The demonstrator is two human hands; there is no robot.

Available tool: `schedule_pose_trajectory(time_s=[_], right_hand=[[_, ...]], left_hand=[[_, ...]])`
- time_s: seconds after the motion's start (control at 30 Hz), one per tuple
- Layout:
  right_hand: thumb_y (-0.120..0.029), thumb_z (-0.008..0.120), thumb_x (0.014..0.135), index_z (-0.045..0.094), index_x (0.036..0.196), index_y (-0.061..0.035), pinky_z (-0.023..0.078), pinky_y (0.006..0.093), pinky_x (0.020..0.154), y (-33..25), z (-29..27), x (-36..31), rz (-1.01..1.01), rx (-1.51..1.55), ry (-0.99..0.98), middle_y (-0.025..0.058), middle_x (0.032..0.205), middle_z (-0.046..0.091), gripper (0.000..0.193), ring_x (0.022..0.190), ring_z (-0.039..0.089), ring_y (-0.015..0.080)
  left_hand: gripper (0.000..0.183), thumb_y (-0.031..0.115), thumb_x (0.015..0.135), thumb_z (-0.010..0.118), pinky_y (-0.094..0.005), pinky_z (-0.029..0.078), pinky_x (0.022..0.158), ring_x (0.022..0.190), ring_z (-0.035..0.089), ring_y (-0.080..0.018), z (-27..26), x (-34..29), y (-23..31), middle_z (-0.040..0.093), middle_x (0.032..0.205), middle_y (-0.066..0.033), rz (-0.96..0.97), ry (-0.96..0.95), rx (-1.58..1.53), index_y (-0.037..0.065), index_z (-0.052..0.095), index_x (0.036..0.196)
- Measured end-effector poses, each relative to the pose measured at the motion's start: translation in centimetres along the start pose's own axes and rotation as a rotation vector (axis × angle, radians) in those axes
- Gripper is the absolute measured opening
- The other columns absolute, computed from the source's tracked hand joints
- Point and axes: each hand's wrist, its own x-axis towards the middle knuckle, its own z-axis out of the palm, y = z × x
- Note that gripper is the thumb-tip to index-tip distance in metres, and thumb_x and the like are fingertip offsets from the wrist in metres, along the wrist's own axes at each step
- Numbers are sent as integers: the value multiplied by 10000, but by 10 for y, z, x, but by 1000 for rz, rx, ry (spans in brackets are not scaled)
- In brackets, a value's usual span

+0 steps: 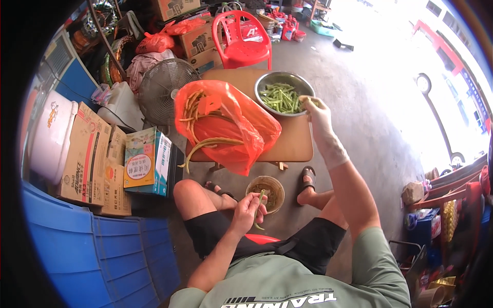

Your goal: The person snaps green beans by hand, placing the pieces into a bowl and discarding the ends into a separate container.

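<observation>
My left hand is closed around a long green bean, which stands nearly upright above a round bucket on the floor. My right hand, in a thin pale glove, reaches to the right rim of a metal bowl. Its fingers are bent together over the rim; whatever they hold, if anything, is hidden. Short pieces of green bean lie heaped in the bowl. Left of it, an open red plastic bag contains long beans, several hanging over its near edge.
Bag and bowl rest on a low brown table. Beyond it stands a red plastic chair. To the left are a round fan, cardboard boxes and blue bins. Clutter with a wooden frame fills the right side.
</observation>
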Motion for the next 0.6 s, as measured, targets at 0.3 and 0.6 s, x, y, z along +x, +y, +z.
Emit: schedule_pose_trajectory(time_s=[0.3,0.6], right_hand=[[-175,600,808,698,1057,-25,497,340,747,-9,15,123,24,-616,-128,87,867,695,307,797,640,181],[-170,529,905,692,977,18,485,283,736,2,21,-29,-67,-255,-540,38,872,659,259,779,608,130]], left_hand=[[281,81,988,511,-180,361,527,598,417,-37,-7,-2,-12,495,773,33,-17,1,-224,28,553,1261],[211,79,938,611,-218,474,529,662,590,-94,-16,7,-12,618,837,-44,-42,77,-170,-2,571,1129]])
